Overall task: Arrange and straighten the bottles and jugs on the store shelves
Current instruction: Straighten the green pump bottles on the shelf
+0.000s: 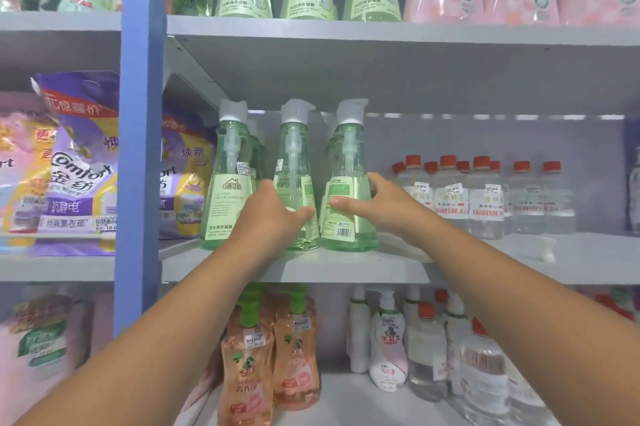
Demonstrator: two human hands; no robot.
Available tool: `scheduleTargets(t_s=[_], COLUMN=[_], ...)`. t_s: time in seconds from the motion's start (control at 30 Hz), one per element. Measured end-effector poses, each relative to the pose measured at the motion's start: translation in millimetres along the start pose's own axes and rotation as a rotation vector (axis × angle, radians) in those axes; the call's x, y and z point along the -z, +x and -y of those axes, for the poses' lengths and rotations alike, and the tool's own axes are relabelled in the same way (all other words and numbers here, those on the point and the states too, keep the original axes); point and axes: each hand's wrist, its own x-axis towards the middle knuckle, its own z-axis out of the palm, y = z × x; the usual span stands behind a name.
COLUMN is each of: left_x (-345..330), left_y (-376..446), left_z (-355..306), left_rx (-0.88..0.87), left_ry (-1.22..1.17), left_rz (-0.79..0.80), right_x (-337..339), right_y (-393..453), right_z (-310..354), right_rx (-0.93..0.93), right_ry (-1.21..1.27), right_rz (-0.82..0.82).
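Landmark: the middle shelf board (346, 266), grey, at the person's chest height; all places below are given from it.

Left hand: the left hand (273, 214) is wrapped around the lower body of the middle green pump bottle (294, 183), thumb on the front and fingers going behind. I judge it grips there, low on the wide base, so that the tall bottle does not tip while it is turned.

Right hand: the right hand (377, 204) is clamped on the right green pump bottle (348, 183), thumb across the front label, fingers around the far side.

Task bottles: three green pump bottles stand upright at the front edge of the shelf board. The left green pump bottle (225, 183) shows its front label. The two held ones show a side or back, the right one with a barcode toward us.

Why held so: probably the person wants to rotate both bottles until the front labels face out like the left one.

Neighbours on the board: clear bottles with red caps (481, 197) stand to the right, a little further back.

Beside the board: a blue upright post (142, 148) stands at its left end, and purple Comfort refill bags (79, 162) are beyond it.

Risk: the bottles almost touch each other, so a turn may push the neighbour.
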Motion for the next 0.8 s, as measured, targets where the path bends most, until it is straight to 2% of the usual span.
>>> scheduleTargets(t_s=[0.07, 0.2, 0.37, 0.5, 0.7, 0.8], left_x=[1.1, -1.7, -9.5, -9.5, -16.7, -13.7], left_y=[1.6, -0.2, -7.6, -7.5, -9.3, -5.7], left_z=[-5.0, -7.9, -5.2, 0.1, 3.3, 3.7], left_rx=[0.037, 0.055, -0.050, -0.055, -0.083, -0.042], left_ry=[0.033, -0.059, -0.057, -0.091, 0.089, -0.015], left_rz=[0.006, 0.001, -0.053, -0.036, -0.189, -0.096], right_x=[3.3, 1.5, 2.8, -1.2, 3.3, 0.3], right_y=[1.3, 1.7, 3.4, -1.6, -0.3, -1.6], right_z=[-5.4, -19.8, -17.8, -16.3, -19.9, -18.3], right_rx=[-0.005, 0.030, 0.016, 0.027, 0.056, 0.062], right_ry=[0.009, 0.090, 0.134, 0.130, 0.183, 0.208], right_rz=[-0.007, -0.045, -0.011, 0.016, 0.072, 0.110])
